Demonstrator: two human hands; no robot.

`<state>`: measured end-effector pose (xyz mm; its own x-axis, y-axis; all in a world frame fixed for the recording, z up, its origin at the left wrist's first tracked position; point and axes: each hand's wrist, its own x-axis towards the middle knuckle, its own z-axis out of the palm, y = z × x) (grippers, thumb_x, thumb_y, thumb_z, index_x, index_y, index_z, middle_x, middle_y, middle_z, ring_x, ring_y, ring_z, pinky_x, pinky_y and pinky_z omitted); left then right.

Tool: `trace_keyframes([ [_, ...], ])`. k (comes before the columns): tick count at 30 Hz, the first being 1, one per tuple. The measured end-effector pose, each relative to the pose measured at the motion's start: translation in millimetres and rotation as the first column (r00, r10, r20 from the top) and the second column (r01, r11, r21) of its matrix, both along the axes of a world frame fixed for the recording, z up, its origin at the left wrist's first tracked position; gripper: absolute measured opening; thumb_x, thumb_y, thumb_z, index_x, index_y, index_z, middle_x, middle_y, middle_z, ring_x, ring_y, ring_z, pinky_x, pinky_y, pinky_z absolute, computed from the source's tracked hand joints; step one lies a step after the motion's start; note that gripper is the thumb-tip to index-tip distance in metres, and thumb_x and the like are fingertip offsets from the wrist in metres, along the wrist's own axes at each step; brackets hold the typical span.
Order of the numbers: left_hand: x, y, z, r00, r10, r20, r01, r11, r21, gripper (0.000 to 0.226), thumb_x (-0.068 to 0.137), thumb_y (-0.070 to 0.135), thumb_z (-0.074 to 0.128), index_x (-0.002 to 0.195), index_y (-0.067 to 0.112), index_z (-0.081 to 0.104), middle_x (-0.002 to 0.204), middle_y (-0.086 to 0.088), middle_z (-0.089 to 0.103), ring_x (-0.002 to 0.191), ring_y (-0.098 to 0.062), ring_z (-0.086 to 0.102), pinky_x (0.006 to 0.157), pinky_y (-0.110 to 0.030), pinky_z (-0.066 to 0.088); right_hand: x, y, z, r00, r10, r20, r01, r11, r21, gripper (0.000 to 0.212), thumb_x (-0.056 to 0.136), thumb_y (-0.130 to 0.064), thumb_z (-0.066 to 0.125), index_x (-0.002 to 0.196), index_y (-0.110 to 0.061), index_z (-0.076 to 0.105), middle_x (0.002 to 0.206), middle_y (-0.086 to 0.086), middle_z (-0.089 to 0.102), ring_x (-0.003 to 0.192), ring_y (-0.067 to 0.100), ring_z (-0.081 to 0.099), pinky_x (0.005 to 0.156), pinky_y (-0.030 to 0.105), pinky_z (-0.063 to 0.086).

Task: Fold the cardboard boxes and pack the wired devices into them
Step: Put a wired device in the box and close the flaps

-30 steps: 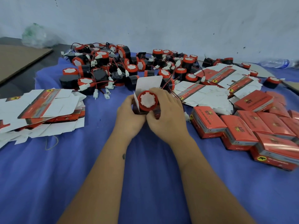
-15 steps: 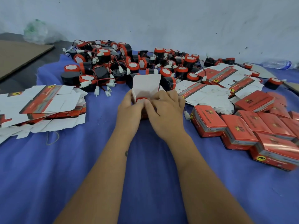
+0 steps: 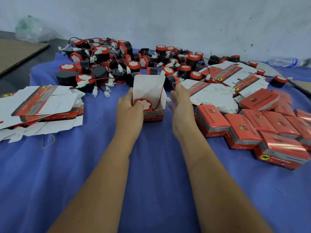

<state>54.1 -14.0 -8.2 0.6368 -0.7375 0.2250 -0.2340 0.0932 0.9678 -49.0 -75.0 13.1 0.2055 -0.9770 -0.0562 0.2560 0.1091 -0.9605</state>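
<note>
Your left hand grips the open box at the centre of the frame, fingers curled round its left wall and thumb over the near rim. The box stands on the blue cloth, its white lid flap raised upright at the far side. Inside it, towards the left, sits one wired device, red rim and white face up, with its red and black wire running up the right inner wall.

Your right hand is just right of the box and apart from it, fingers straight and loosely spread, holding nothing.

Above the box, across the upper middle of the frame, lies the heap of loose devices, black bodies, red caps and white connectors tangled together. At the left edge a stack of flat unfolded boxes rests on the cloth; a second spread of flat boxes lies right of centre. Closed red boxes crowd the right side of the frame, touching one another.

In the upper left you have a brown cardboard sheet and a crumpled plastic bag near the wall. A clear plastic bottle lies on its side at the upper right.
</note>
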Motion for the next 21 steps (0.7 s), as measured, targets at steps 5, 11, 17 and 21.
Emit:
trace_keyframes([
  [5, -3.7, 8.3, 5.9, 0.986, 0.081, -0.147, -0.085, 0.996, -0.02, 0.058, 0.088, 0.01, 0.042, 0.061, 0.056, 0.064, 0.083, 0.01, 0.065, 0.065, 0.001, 0.058, 0.056, -0.017, 0.045, -0.2, 1.0, 4.3, 0.975, 0.114, 0.188, -0.132, 0.988, 0.085, 0.034, 0.101, -0.033, 0.049, 0.119, -0.007, 0.061, 0.105, 0.011, 0.066, 0.099, 0.022, 0.062, 0.092, 0.036, 0.048],
  [11, -2.4, 5.4, 5.6, 1.0, 0.01, 0.012, -0.011, 0.998, 0.06, 0.028, 0.074, 0.023, 0.055, 0.097, 0.033, 0.068, 0.108, -0.008, 0.065, 0.087, -0.019, 0.064, 0.062, -0.028, 0.047, -3.4, 4.4, 7.9, 0.989, -0.144, -0.023, 0.135, 0.965, -0.224, 0.014, 0.098, -0.013, 0.056, 0.102, -0.02, 0.067, 0.104, 0.001, 0.068, 0.088, 0.001, 0.062, 0.082, 0.018, 0.051],
  [17, -0.3, 3.3, 4.4, 0.999, 0.047, 0.013, -0.048, 0.994, 0.094, 0.037, 0.082, 0.013, 0.057, 0.116, 0.024, 0.066, 0.114, -0.007, 0.064, 0.093, -0.02, 0.065, 0.075, -0.038, 0.057, -5.6, 16.6, 16.2, 0.987, -0.149, -0.069, 0.098, 0.874, -0.476, 0.021, 0.084, 0.004, 0.059, 0.086, -0.016, 0.065, 0.075, -0.001, 0.06, 0.064, 0.003, 0.052, 0.06, 0.015, 0.046],
  [21, -4.2, 4.1, 6.4, 0.999, 0.028, 0.026, -0.029, 0.998, 0.062, 0.031, 0.078, 0.026, 0.061, 0.109, 0.022, 0.068, 0.106, -0.007, 0.068, 0.092, -0.023, 0.067, 0.079, -0.046, 0.057, 4.3, 30.8, 14.1, 0.972, -0.035, -0.23, -0.126, 0.753, -0.646, 0.024, 0.075, 0.007, 0.056, 0.077, -0.017, 0.06, 0.068, -0.001, 0.055, 0.064, 0.008, 0.046, 0.059, 0.022, 0.041],
])
